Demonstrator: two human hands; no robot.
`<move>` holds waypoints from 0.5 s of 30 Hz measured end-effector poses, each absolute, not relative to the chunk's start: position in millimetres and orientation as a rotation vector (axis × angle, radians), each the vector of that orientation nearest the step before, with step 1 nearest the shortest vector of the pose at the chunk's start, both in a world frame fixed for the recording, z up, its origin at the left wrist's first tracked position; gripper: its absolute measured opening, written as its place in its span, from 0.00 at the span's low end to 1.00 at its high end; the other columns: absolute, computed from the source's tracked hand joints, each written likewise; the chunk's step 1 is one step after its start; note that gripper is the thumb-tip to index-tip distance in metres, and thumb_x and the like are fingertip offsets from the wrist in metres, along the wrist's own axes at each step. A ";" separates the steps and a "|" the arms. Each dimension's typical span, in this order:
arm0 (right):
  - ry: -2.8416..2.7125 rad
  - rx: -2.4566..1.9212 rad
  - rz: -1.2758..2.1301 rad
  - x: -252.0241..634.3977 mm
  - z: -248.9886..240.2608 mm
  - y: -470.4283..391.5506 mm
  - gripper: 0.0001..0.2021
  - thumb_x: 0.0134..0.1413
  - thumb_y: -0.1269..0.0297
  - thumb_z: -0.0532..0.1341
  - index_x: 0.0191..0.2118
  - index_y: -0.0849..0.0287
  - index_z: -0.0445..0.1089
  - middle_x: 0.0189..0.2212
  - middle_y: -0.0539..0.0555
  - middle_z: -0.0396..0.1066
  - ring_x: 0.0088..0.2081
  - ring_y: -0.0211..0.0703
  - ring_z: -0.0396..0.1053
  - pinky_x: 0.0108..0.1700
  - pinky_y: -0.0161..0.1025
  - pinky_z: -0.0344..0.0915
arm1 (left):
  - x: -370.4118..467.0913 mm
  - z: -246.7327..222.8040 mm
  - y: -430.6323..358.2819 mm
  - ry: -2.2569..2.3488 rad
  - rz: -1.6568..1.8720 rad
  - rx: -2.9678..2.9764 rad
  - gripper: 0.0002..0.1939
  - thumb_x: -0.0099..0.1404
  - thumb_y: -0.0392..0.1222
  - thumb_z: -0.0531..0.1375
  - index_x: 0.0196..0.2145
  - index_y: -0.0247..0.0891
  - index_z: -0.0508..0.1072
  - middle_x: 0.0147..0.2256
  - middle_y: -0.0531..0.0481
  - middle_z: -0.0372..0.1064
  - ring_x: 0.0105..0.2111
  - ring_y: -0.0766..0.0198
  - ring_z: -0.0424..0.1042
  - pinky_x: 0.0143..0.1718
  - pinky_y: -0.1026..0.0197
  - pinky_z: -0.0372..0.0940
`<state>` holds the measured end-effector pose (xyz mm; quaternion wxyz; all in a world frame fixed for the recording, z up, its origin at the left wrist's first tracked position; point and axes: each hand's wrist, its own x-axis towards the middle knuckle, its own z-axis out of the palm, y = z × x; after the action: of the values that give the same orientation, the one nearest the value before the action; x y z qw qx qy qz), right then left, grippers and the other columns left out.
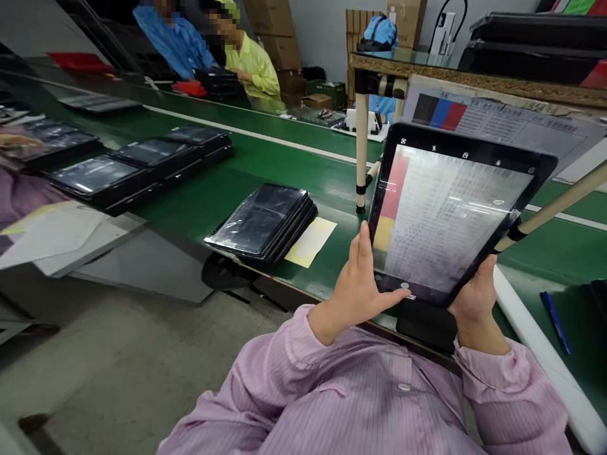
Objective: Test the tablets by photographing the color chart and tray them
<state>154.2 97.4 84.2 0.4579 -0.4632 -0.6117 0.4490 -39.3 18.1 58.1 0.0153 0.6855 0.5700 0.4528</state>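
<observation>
A black-framed tablet (450, 215) is held up, tilted, above the near edge of the green bench. Its lit screen shows a camera picture of a sheet with colour blocks. My left hand (358, 284) grips its left lower edge, the thumb over the bottom of the screen near the shutter button. Around the lower right corner closes my right hand (477, 294), its fingers partly hidden behind the tablet. Behind the tablet hangs a printed chart (493, 120) with grey, blue and red blocks. To the left lies a stack of wrapped black tablets (263, 221) beside a yellow paper slip (312, 242).
A pipe-legged shelf (361, 145) stands on the green bench (327, 180), with black trays (535, 60) on top. More tablets (152, 151) lie in stacks at left. At right are a blue pen (556, 321) and a white roll (545, 360). Two people sit across the bench.
</observation>
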 end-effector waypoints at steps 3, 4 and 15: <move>-1.433 -1.089 1.184 154.5 84.4 96.0 0.47 0.62 0.32 0.29 0.77 0.54 0.48 0.64 0.58 0.69 0.72 0.54 0.59 0.67 0.59 0.66 | -36.4 58.0 17.1 1.798 1.414 2.111 0.73 0.59 0.68 0.70 0.74 0.48 0.15 0.73 0.24 0.42 0.70 0.32 0.57 0.61 0.37 0.67; -1.413 -1.070 1.208 154.8 84.1 95.6 0.46 0.62 0.32 0.30 0.77 0.53 0.48 0.65 0.58 0.68 0.72 0.55 0.59 0.68 0.59 0.66 | -35.1 57.8 16.9 1.821 1.412 2.104 0.73 0.60 0.68 0.69 0.74 0.48 0.15 0.73 0.24 0.41 0.70 0.32 0.58 0.60 0.38 0.68; -1.480 -1.079 1.188 159.6 77.2 94.5 0.49 0.62 0.31 0.27 0.77 0.54 0.47 0.62 0.59 0.71 0.69 0.56 0.63 0.67 0.59 0.67 | -42.0 55.0 17.3 1.581 1.625 1.986 0.50 0.73 0.65 0.57 0.77 0.42 0.34 0.73 0.30 0.51 0.71 0.41 0.58 0.66 0.40 0.64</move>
<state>159.6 94.5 77.2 0.4612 -0.4386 -0.6015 0.4828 -42.0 17.3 55.0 0.0640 0.6575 0.5236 0.5380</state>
